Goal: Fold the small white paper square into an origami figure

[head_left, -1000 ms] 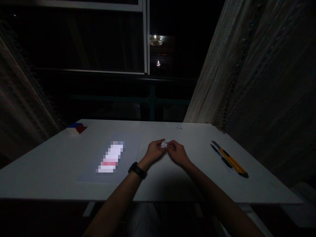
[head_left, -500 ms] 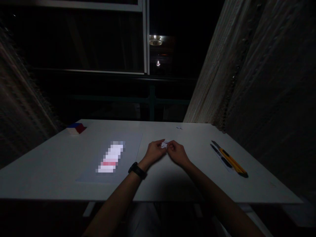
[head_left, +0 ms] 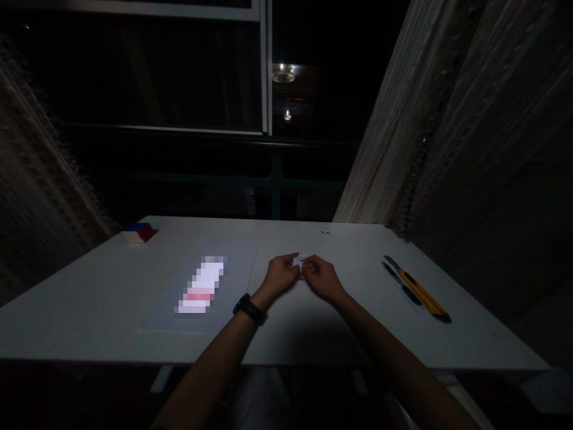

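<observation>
A small piece of white paper with dark marks is held up between my two hands, above the middle of the table. My left hand, with a black watch on its wrist, pinches the paper's left side. On the right side, the curled fingers of my right hand close on the same paper. Fingers cover much of it, so its full shape cannot be made out. Beyond the hands, a few small dark-marked scraps lie near the table's far edge.
A sheet of paper lies at left with a bright, blurred-out rectangle on it. A red, white and blue cube sits at the far left. At right lie a yellow cutter and a dark slim tool. Curtains hang behind the white table.
The paper has shifted slightly between my fingers, with less of it showing now. Both hands stay in nearly the same place.
</observation>
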Action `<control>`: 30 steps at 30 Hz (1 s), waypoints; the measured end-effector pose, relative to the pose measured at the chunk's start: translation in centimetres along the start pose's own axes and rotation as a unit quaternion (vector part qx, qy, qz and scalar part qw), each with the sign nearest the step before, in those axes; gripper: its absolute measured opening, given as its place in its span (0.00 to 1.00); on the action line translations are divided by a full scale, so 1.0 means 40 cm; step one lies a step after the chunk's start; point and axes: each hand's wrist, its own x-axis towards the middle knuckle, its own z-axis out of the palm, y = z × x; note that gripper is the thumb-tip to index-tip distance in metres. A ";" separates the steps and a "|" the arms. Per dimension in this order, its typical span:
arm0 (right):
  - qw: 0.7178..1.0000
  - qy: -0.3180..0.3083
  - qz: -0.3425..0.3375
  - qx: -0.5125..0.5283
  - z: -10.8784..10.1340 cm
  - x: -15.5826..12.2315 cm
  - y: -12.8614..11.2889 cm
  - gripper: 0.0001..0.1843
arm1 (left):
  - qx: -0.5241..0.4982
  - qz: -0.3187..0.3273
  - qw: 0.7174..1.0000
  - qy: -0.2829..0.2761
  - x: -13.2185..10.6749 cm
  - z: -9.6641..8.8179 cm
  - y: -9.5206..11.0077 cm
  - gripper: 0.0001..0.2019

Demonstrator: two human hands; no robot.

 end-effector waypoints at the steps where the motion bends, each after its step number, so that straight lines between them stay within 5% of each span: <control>1: 1.000 -0.002 0.001 0.005 0.000 0.000 0.001 0.06 | -0.001 0.001 1.000 0.001 0.000 0.000 0.000 0.23; 21: 1.000 -0.012 -0.007 0.026 -0.004 0.001 0.003 0.06 | -0.058 -0.006 0.998 -0.009 0.003 0.004 -0.010 0.20; 30: 0.993 -0.005 -0.003 0.115 0.003 0.002 0.021 0.10 | -0.087 -0.004 0.996 -0.019 0.008 0.012 -0.027 0.20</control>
